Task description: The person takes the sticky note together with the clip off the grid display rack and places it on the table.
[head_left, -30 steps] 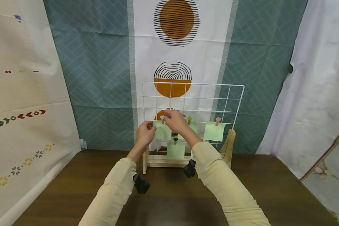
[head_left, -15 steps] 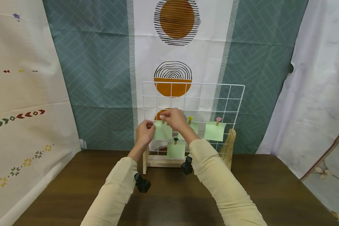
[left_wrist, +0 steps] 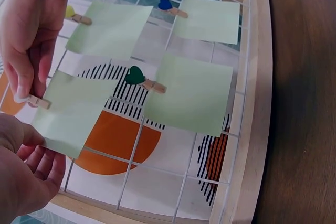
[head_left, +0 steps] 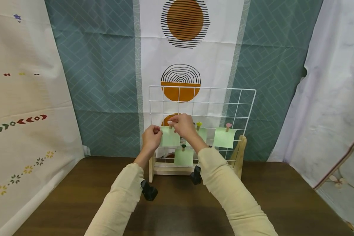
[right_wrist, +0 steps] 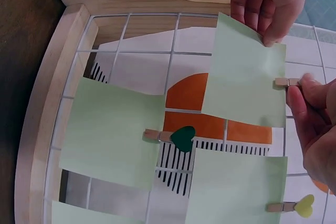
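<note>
A pale green paper note [head_left: 170, 137] hangs on the white wire grid [head_left: 216, 102]. At its left edge, my left hand [head_left: 151, 139] pinches the paper between thumb and fingertips. My right hand [head_left: 184, 126] pinches a small wooden clothespin [right_wrist: 286, 82] by its rear end, where a whitish heart [left_wrist: 21, 98] partly shows. The clothespin's front end lies over the note's upper edge. In the right wrist view, the left hand's fingertips [right_wrist: 270, 40] sit on the note's border.
More green notes hang nearby from clothespins with a yellow heart [head_left: 199, 124], a pink heart [head_left: 228, 125], a dark green heart [head_left: 183, 146] and a blue heart [left_wrist: 165, 3]. A wooden stand [head_left: 177, 169] supports the grid on the brown table [head_left: 177, 209], before a patterned curtain [head_left: 106, 82].
My right hand has shifted slightly up and its fingers have resettled on the clothespin's heart end. My left hand stays at the note's left edge.
</note>
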### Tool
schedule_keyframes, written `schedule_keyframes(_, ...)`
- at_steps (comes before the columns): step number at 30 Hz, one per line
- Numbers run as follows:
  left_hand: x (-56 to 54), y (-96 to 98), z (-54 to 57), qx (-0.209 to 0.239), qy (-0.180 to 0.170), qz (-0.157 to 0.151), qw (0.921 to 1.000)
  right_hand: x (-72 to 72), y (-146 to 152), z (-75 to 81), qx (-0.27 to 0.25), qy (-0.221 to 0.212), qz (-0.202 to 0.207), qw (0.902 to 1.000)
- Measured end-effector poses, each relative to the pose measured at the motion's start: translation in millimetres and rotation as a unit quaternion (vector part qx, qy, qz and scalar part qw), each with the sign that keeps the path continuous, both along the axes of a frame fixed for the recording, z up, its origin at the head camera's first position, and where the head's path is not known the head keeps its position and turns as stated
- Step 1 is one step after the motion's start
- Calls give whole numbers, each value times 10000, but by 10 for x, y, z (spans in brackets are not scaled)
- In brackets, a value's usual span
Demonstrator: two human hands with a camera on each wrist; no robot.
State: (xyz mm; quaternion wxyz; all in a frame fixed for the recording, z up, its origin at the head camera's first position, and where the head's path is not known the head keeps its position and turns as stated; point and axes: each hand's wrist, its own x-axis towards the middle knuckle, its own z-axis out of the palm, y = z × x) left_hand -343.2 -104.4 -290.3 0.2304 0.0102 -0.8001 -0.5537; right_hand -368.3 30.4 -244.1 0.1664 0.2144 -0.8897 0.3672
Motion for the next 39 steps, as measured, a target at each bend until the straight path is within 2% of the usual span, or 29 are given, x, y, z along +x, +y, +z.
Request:
schedule_keyframes(9, 1, -23, 1, -64, 15, -14, 10000, 9, 31, 6, -346, 194, -256, 9989)
schedule_keyframes(19, 48, -146, -18, -157, 55, -212, 9996, 115, 160, -8, -1405, -166, 313, 9895)
schedule_keyframes(24, 102, -224, -31, -132, 26, -259, 9996, 169, 303, -70, -1409, -156, 411, 9890)
schedule_keyframes(29, 173, -306, -125, -142, -124, -418, 9989, 210, 428, -193, -1099, -248, 545, 9921)
schedule_keyframes(39, 319, -427, -373, -217, -331, -599, 9974, 323, 671, -498, -1195, -562, 727, 9886)
